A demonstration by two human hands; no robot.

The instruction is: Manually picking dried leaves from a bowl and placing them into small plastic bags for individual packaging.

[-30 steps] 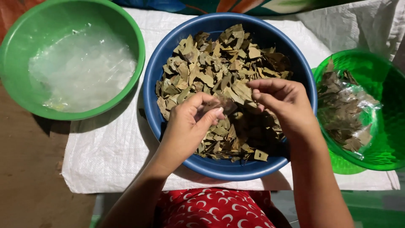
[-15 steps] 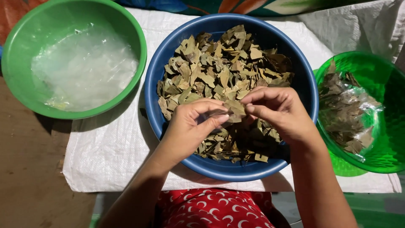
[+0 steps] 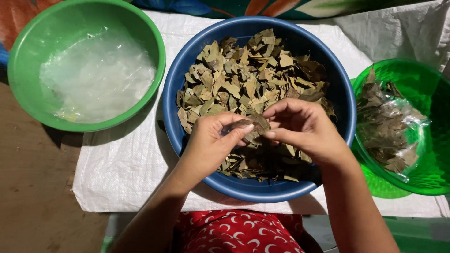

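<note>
Single head-worn view, straight down and close over the blue basin and hands.

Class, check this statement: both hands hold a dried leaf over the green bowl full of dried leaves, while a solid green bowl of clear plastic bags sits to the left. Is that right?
Not quite: the bowl under the hands is blue, not green. The head view shows the left hand and right hand holding a dried leaf over the blue bowl of dried leaves. The green bowl of clear plastic bags does sit to the left.
</note>
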